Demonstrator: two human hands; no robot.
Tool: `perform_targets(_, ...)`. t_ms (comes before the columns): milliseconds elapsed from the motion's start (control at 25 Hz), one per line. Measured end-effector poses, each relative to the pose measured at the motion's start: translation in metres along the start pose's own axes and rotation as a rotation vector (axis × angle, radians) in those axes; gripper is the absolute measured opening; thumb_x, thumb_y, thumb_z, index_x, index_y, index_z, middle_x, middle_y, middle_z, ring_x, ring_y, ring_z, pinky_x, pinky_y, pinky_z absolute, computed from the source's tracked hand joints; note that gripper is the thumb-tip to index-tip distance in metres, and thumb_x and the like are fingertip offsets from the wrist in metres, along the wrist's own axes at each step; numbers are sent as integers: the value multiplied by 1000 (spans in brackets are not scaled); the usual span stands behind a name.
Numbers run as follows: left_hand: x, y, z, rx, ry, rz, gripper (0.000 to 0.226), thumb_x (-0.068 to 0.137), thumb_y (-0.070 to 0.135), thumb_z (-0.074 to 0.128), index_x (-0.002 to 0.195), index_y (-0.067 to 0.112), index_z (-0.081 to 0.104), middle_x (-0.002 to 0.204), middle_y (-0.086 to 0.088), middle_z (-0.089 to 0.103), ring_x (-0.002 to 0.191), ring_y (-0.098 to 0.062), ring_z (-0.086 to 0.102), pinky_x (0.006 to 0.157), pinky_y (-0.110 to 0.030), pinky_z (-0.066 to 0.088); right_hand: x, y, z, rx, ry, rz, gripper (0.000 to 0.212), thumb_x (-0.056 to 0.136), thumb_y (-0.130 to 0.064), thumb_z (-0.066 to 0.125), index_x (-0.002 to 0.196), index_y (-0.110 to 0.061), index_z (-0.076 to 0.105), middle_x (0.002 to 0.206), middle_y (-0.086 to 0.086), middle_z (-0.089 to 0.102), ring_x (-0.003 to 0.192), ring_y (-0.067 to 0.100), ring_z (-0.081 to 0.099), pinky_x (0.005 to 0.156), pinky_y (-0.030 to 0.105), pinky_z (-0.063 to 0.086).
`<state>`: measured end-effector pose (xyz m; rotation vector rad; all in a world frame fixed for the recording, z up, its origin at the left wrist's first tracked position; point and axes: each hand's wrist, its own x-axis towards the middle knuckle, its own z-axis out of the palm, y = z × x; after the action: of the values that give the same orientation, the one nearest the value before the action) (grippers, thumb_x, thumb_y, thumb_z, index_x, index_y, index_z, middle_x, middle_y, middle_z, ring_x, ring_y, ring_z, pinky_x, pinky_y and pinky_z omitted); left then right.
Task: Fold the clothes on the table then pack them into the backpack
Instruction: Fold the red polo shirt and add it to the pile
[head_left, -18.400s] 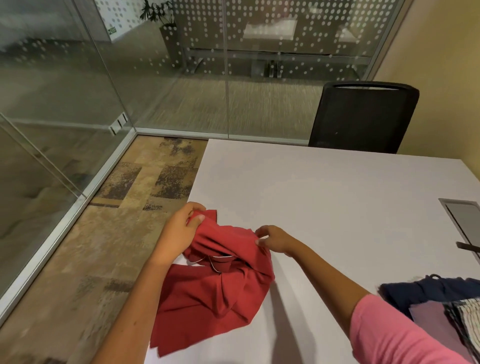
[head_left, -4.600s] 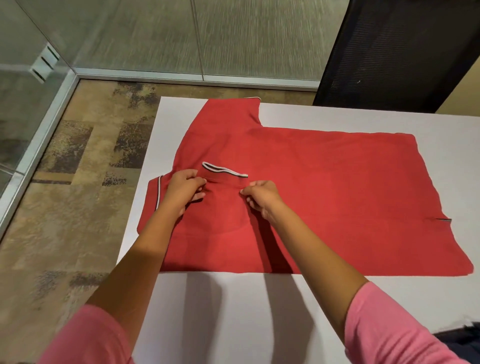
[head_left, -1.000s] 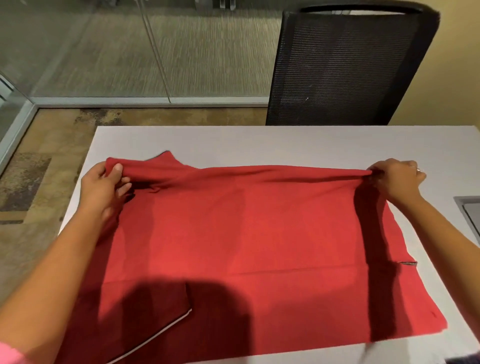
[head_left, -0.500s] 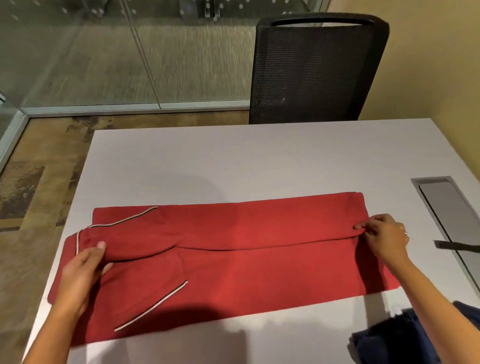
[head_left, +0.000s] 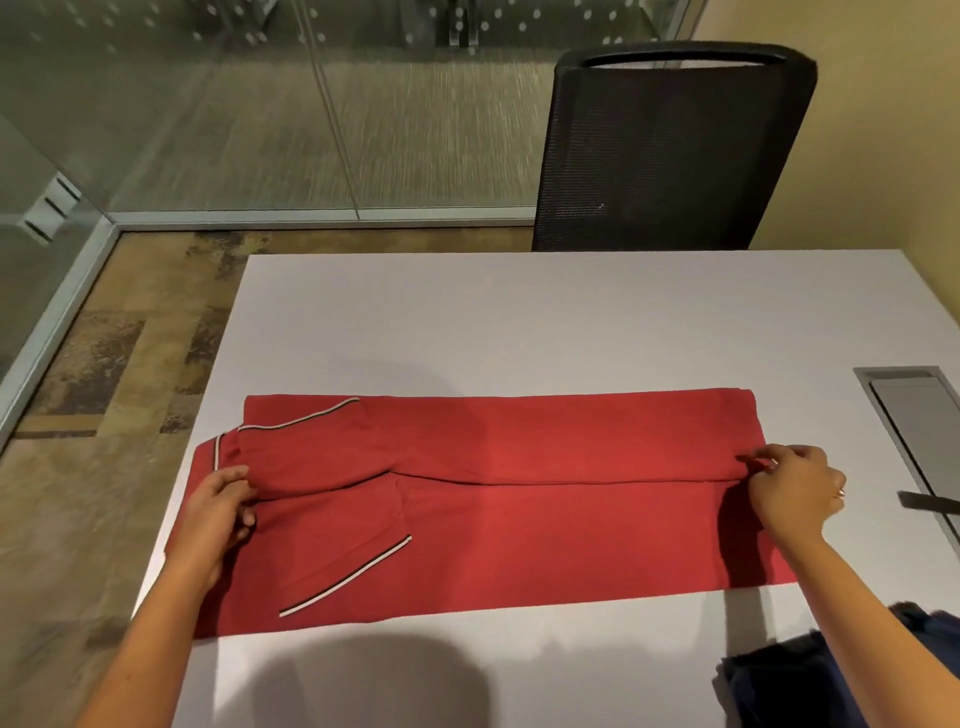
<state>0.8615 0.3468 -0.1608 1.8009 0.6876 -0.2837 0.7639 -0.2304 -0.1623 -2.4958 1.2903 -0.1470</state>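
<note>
White table (head_left: 519, 322) — red shirt (head_left: 519, 519) spread between both hands; edges pinched.

The red shirt (head_left: 519, 499) lies flat on the table, its far half folded over lengthwise.

both arms stretched forward, wide apart; left hand (head_left: 221, 506) and right hand (head_left: 795, 488) each pinching, fingers curled.

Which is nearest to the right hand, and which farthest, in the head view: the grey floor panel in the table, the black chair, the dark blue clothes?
From the right hand:
1. Grey floor panel, just right of it, set in the table.
2. Dark blue clothes, at the near right corner.
3. Black chair, behind the table's far edge.
</note>
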Motion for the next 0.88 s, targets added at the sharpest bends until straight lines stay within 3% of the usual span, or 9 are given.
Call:
perform_targets(120, -1, 0, 0, 83, -82, 27, 30, 86, 29, 67, 102, 6, 57, 61, -11, 45, 42, -13, 47, 41, -17, 37, -36, -42, 22, 73, 8, -147, 28, 80, 0, 58, 103, -10, 71, 116, 19, 53, 110, 45, 42, 95, 54, 34)
perform_targets(160, -6, 2, 0, 135, -84, 69, 36, 86, 31, 69, 104, 3, 59, 68, -15, 51, 54, -21, 54, 51, -24, 45, -52, -61, 31, 104, -17, -215, 27, 79, 0, 58, 101, -11, 71, 113, 17, 55, 108, 45, 45, 94, 50, 35)
perform_targets(240, -12, 7, 0, 208, -33, 170, 19, 88, 25, 68, 98, 10, 60, 82, -13, 57, 76, -25, 56, 68, -29, 46, -87, -103, 51, 200, -122, -409, 26, 78, -1, 56, 94, -16, 71, 104, 11, 63, 102, 40, 52, 88, 40, 34)
perform_targets(360, -12, 9, -1, 113, -109, 229, 23, 90, 18, 65, 75, 16, 48, 60, 1, 45, 46, -12, 40, 41, -18, 32, -140, -172, 75, 355, -350, -623, 24, 78, 1, 59, 92, -13, 71, 99, 4, 70, 97, 24, 60, 88, 33, 37)
perform_targets(440, -10, 11, -2, -21, -149, 154, 20, 91, 17, 64, 80, 18, 47, 63, 3, 42, 38, -7, 36, 36, -16, 28, -171, -218, 86, 430, -567, -568, 23, 82, 0, 61, 102, -8, 68, 99, 4, 68, 88, 17, 61, 83, 27, 44)
perform_targets(560, -7, 13, 0, -112, -171, 24, 25, 93, 20, 61, 76, 21, 42, 64, 4, 44, 40, -3, 46, 36, -13, 33, -203, -272, 101, 583, -890, -246, 17, 88, -6, 59, 104, -9, 57, 86, 10, 62, 48, 7, 59, 45, 19, 45)
perform_targets(680, -9, 14, 3, -128, -190, -44, 28, 94, 23, 60, 72, 22, 43, 62, 4, 48, 45, -5, 50, 38, -15, 40, -209, -299, 115, 539, -913, -121, 9, 87, -14, 62, 87, -10, 53, 64, 9, 57, 35, 10, 52, 34, 17, 34)
perform_targets(800, -7, 10, 3, -138, -194, -51, 28, 94, 25, 61, 71, 21, 45, 63, 2, 47, 49, -8, 48, 39, -17, 41, -205, -305, 116, 413, -923, -147, 32, 81, -26, 72, 59, -14, 51, 42, 3, 45, 32, 13, 36, 35, 16, 25)
perform_targets(880, -6, 8, -1, -163, -179, -18, 26, 93, 28, 61, 72, 20, 49, 61, 3, 46, 50, -8, 47, 41, -18, 42, -203, -306, 112, 420, -925, -148, 34, 79, -24, 74, 54, -16, 51, 38, 0, 39, 32, 13, 30, 36, 15, 22)
